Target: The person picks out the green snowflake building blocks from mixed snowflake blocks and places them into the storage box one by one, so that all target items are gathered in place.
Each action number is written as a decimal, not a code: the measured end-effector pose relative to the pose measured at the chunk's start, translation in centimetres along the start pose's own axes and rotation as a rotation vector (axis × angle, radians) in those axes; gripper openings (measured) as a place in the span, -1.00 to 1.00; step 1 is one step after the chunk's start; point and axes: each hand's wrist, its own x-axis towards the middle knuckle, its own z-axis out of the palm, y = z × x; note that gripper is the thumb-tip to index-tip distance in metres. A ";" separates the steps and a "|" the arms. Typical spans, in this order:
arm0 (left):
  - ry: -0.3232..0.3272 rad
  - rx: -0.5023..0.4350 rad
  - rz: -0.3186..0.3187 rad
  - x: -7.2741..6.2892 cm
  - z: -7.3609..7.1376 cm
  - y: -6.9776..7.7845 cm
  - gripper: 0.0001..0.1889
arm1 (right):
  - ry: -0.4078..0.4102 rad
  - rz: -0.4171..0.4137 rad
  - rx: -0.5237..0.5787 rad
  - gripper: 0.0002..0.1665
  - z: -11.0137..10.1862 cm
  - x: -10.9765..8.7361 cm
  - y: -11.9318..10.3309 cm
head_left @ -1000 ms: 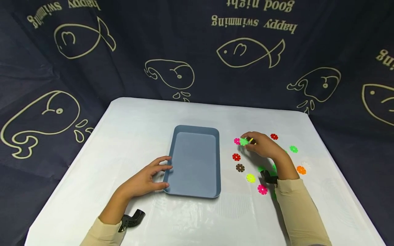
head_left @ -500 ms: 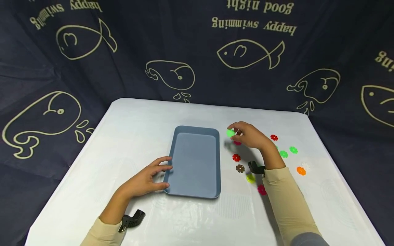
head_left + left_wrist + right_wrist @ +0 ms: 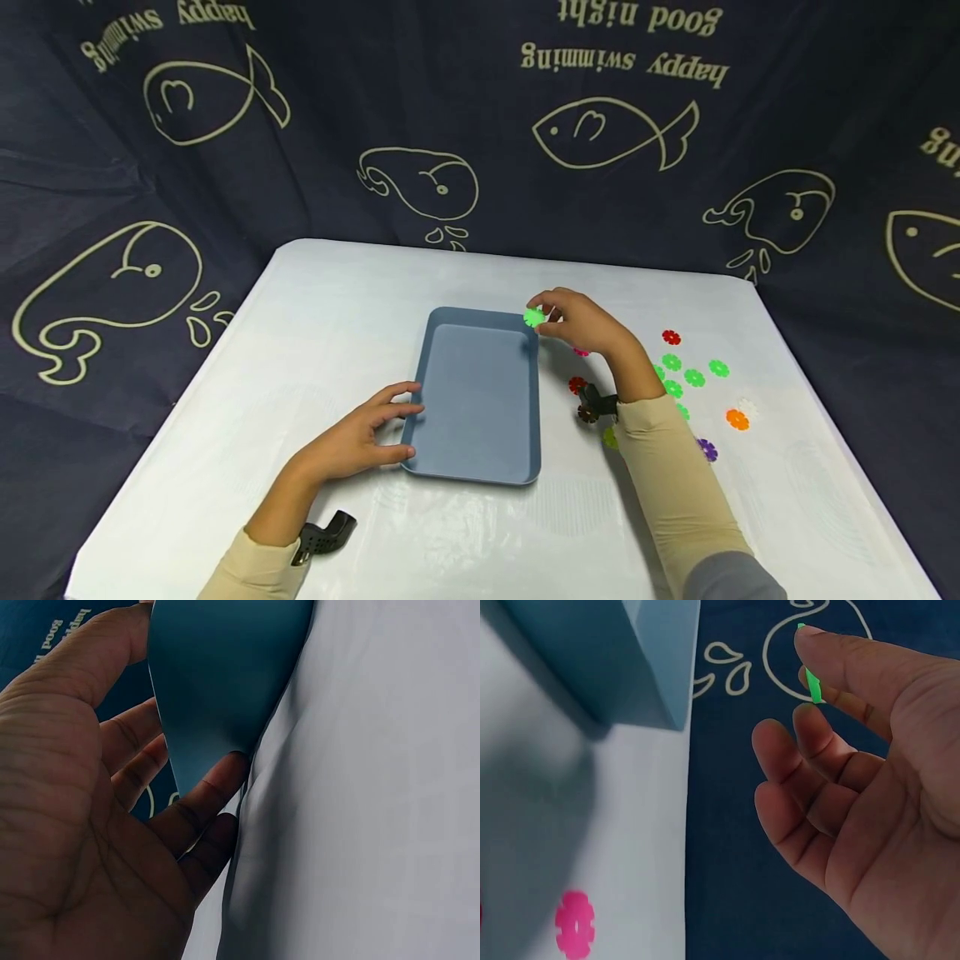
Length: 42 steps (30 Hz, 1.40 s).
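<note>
My right hand (image 3: 581, 321) pinches a green notched building disc (image 3: 534, 317) between thumb and fingertips, over the far right corner of a blue-grey rectangular tray (image 3: 480, 479). In the right wrist view the green disc (image 3: 813, 686) shows edge-on, the other fingers curving loosely below it. My left hand (image 3: 352, 437) rests against the tray's left side with fingers spread. From the left wrist, the thumb and some fingertips meet the top of the tray wall (image 3: 217, 675), and two fingers lie along its outer face. The tray's inside holds nothing.
Several notched discs lie on the white table right of the tray, among them a red disc (image 3: 671, 337), an orange disc (image 3: 737, 419), a purple disc (image 3: 707, 450) and a pink disc (image 3: 575, 926). A dark patterned cloth (image 3: 480, 100) hangs behind.
My right hand has carried the green disc leftward and away from me, from above the scattered discs to the tray's far right corner. My left hand has stayed at the tray's left side.
</note>
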 end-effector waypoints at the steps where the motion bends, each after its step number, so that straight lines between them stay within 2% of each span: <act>1: -0.002 -0.003 -0.003 0.0 0.0 0.0 -0.35 | -0.001 -0.002 0.002 -0.53 0.1 0.1 -0.1; 10: -0.005 -0.007 -0.015 0.0 0.0 0.2 -0.35 | -0.016 -0.037 0.022 -0.57 1.3 1.8 -1.0; 20: -0.007 -0.023 -0.016 0.0 0.0 0.2 -0.35 | -0.024 -0.017 0.072 -0.58 2.5 3.4 -2.1; 29: -0.003 -0.014 -0.009 0.0 0.0 0.0 -0.36 | -0.032 -0.042 0.071 -0.58 3.7 4.9 -2.6; 42: -0.002 -0.020 -0.007 0.0 -0.1 -0.1 -0.37 | -0.048 -0.043 0.125 -0.63 5.9 7.0 -3.2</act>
